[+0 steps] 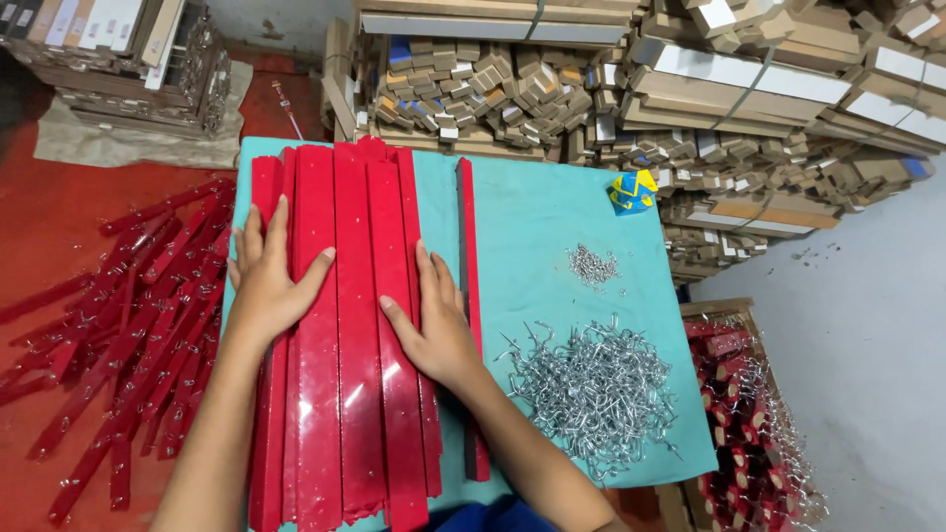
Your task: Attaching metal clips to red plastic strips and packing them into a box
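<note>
1. Under both palms lies a row of long, glossy red strips (345, 325), flat-sided, side by side on the teal-covered bench (552, 236).
2. Left hand (268, 281) and right hand (434, 320) press flat, fingers spread, each grip open, clasping nothing.
3. Right of the right hand: one separate red strip (467, 246), then a tangled heap of silvery wire hooks (591, 389).
4. Near strip ends are cut off; more red pieces, perhaps alike, litter the floor (59, 212) left.

My one camera sits on my head. It looks steeply down, close over the bench (552, 217) before me.
</note>
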